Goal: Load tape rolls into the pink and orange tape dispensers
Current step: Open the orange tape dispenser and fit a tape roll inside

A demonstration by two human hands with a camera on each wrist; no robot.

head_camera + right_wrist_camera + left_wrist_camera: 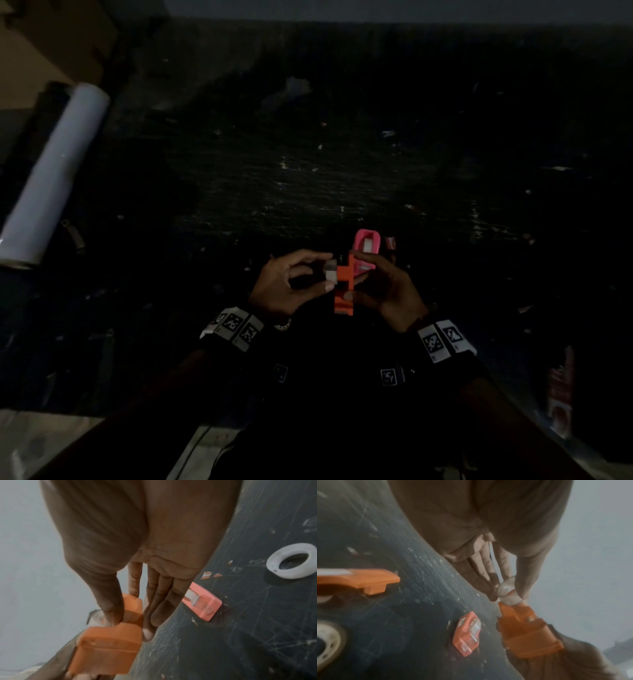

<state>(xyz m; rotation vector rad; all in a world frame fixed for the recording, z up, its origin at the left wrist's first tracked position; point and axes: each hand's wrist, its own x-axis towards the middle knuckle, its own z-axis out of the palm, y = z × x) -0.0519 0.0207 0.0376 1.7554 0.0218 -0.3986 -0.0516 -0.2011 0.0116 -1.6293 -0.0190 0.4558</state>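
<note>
My left hand (pixel 322 274) pinches a small clear tape roll (pixel 331 274) between thumb and fingertips, right against the top of the orange dispenser (pixel 343 291). My right hand (pixel 354 277) grips that dispenser and holds it upright above the table. In the left wrist view the tape roll (pixel 508 592) touches the end of the orange dispenser (pixel 527 632). The right wrist view has thumb and fingers wrapped around the orange dispenser (pixel 106 646). Just beyond my hands, the pink dispenser (pixel 367 246) lies flat on the table with tape showing inside it.
The dark, scratched table (pixel 342 154) is dimly lit. A white ring-shaped core (pixel 291 561) lies near the pink dispenser (pixel 202 601). Another orange plastic piece (pixel 359 580) lies apart. A large white film roll (pixel 54 178) and a cardboard box (pixel 51 34) are far left.
</note>
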